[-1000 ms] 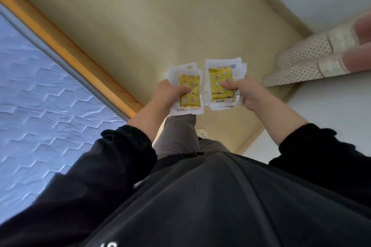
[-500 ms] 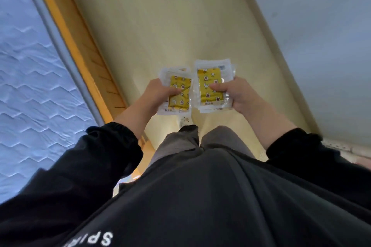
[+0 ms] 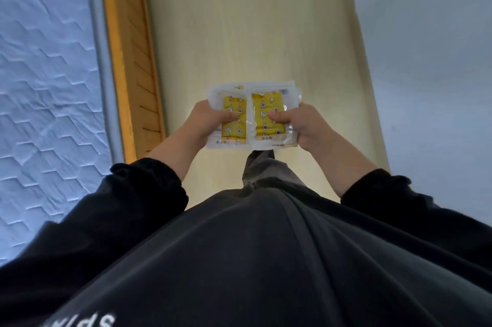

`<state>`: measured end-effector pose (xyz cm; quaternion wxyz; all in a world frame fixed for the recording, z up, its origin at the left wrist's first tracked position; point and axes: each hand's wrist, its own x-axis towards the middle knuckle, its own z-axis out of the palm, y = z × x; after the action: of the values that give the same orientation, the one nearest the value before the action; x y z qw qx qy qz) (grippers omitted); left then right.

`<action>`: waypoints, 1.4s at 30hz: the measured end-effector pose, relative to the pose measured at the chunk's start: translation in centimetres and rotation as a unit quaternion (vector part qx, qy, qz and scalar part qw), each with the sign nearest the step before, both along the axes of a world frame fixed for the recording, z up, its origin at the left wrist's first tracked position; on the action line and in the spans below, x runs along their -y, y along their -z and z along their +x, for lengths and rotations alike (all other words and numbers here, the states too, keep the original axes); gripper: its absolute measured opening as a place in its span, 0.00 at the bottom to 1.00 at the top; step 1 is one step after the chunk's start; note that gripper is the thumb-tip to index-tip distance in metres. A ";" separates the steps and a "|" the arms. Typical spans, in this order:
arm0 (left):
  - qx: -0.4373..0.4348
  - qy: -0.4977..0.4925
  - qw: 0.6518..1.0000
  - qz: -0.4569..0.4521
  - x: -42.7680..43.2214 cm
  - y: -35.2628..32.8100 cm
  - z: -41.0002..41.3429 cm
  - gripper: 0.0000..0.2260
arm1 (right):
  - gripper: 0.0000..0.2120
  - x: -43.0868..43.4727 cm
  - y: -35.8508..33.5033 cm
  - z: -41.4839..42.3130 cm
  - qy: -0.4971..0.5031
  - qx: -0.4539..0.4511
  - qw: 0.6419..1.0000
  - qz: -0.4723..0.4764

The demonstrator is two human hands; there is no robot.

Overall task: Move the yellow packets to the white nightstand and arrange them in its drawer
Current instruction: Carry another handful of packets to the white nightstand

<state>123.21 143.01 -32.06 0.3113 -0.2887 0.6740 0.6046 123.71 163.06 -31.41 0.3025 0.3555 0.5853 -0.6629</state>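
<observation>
Packets fill both hands. The left hand (image 3: 210,120) grips the left stack of yellow packets (image 3: 234,127), thumb curled across its top. The right hand (image 3: 300,124) grips the right stack of yellow packets (image 3: 267,111) the same way. The two stacks touch edge to edge between the thumbs. Beyond the fingers a strip of pale floor (image 3: 239,20) runs ahead. Left of the left fingers stands a wooden bed frame (image 3: 127,60), then a quilted mattress (image 3: 45,87). Right of the right fingers rises a grey wall (image 3: 426,60). Just below the packets shows a grey trouser leg (image 3: 263,169).
</observation>
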 end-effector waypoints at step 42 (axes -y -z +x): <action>0.027 -0.138 0.990 -0.020 24.4 1.7 -84.1 0.12 | 0.11 25.5 2.4 -90.9 -0.179 0.011 0.983 0.029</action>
<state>39.13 118.60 -33.79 0.2370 -0.4011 0.6310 0.6203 32.77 137.56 -33.84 0.4122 0.2609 0.6549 -0.5772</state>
